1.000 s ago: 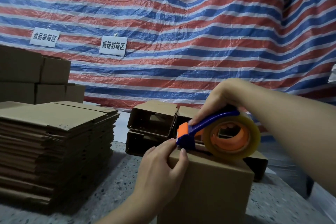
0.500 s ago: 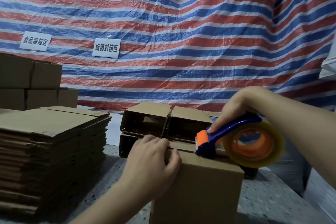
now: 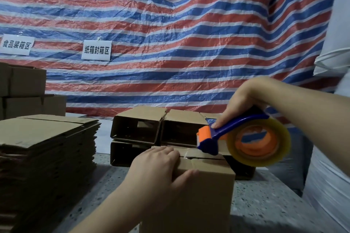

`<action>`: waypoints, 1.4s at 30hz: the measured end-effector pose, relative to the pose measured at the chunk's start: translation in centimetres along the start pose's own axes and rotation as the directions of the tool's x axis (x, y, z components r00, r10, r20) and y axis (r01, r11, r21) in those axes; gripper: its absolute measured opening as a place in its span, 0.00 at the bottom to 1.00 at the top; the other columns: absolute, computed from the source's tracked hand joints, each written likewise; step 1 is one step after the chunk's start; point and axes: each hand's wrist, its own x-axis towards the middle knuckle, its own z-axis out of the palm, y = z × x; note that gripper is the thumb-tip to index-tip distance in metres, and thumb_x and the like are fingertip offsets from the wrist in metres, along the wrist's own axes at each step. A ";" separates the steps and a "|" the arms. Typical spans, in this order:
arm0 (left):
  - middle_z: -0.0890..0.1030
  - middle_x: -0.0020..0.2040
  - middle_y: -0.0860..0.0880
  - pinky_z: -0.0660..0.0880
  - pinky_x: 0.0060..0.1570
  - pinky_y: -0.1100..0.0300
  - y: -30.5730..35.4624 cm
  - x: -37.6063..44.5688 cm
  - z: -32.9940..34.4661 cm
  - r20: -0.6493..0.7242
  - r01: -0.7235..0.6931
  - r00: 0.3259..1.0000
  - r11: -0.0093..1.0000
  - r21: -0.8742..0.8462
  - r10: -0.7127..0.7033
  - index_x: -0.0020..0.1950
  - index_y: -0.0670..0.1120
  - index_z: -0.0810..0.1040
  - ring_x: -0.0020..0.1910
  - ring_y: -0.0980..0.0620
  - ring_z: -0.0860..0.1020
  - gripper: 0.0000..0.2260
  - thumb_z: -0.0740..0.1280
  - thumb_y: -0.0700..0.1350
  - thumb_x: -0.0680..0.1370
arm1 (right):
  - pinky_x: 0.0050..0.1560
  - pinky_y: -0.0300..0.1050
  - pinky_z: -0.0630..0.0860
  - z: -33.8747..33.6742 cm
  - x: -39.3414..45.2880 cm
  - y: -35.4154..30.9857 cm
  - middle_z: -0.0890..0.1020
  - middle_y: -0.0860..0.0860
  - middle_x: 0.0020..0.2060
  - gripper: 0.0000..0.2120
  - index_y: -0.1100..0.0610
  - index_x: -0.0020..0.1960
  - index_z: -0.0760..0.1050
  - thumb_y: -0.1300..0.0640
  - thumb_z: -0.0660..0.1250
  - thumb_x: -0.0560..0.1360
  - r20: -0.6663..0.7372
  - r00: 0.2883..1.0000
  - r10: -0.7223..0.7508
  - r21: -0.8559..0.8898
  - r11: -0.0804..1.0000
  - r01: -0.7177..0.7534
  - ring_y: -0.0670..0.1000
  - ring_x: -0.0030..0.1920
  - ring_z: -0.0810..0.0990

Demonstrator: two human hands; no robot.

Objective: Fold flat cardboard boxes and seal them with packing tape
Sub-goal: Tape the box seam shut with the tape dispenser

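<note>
A folded brown cardboard box [image 3: 206,191] stands on the speckled table in front of me, its top flaps closed with a seam along the middle. My left hand [image 3: 159,172] rests over the near left top edge, fingers on top and thumb down the front face. My right hand [image 3: 244,104] grips the blue handle of a tape dispenser [image 3: 234,138] with an orange cutter head and a clear tape roll. The dispenser's head sits at the box's far top edge, and a strip of clear tape lies along the seam toward my left hand.
A tall stack of flat cardboard blanks [image 3: 47,157] fills the left of the table. Open folded boxes [image 3: 138,128] lie stacked on their sides behind the box. More sealed boxes [image 3: 26,91] stand at far left. A striped tarp [image 3: 170,34] hangs behind.
The dispenser has travelled right and away along the top of the box, laying tape over the seam. My left hand shifted from pinching the tape end to lying over the box's edge.
</note>
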 end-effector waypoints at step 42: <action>0.68 0.75 0.51 0.67 0.67 0.50 4.4 2.3 0.9 0.166 -0.116 0.980 0.992 0.047 0.107 0.74 0.64 0.56 0.72 0.48 0.68 0.33 0.48 0.76 0.72 | 0.39 0.43 0.81 2.9 0.9 10.3 0.87 0.56 0.44 0.55 0.59 0.59 0.79 0.27 0.81 0.42 0.019 0.996 0.085 0.145 0.986 -0.087 0.53 0.41 0.87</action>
